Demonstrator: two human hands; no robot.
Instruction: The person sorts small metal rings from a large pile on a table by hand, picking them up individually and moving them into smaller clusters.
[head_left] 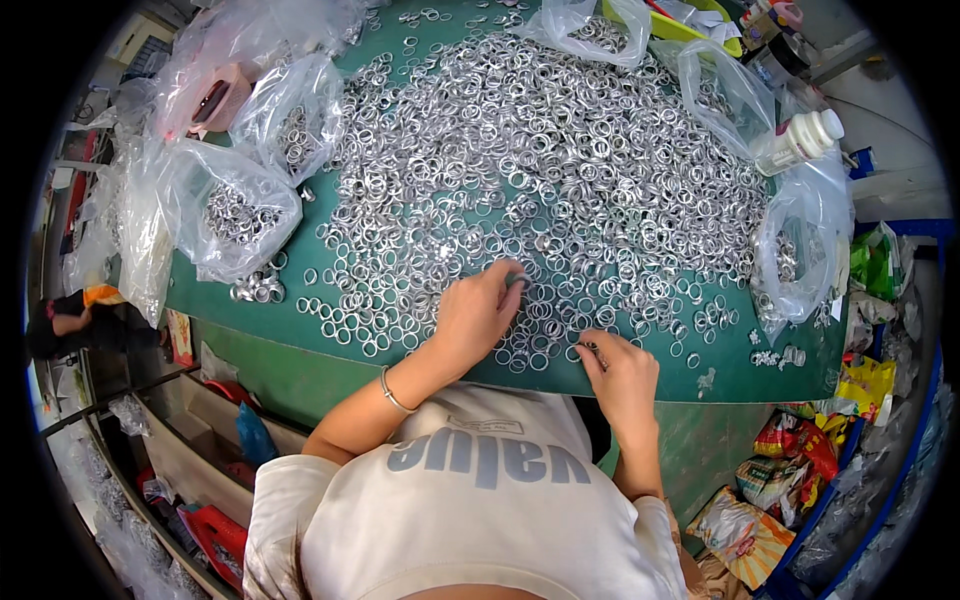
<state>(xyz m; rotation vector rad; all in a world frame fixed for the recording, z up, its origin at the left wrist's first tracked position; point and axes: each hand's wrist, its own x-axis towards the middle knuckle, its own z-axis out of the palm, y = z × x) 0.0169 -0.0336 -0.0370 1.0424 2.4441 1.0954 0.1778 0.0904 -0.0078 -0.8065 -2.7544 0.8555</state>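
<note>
A wide heap of silver metal rings (560, 140) covers the green tabletop, thinning into a loose scatter toward my side. My left hand (476, 318), with a bangle (392, 390) on its wrist, is over the near part of the heap. Its thumb and forefinger are closed around a metal ring (519, 278). Lower and to the right, my right hand (624, 378) is close to the table's near edge. It pinches another ring (582, 349) between thumb and fingertips, partly hidden by the fingers.
Clear plastic bags with rings (230, 205) stand at the left, and another bag (795, 240) is at the right. A white bottle (800, 140) leans by the right edge. At the back is a yellow-green tray (685, 28). Drawers (200, 430) are at lower left, colourful packets (790, 450) at lower right.
</note>
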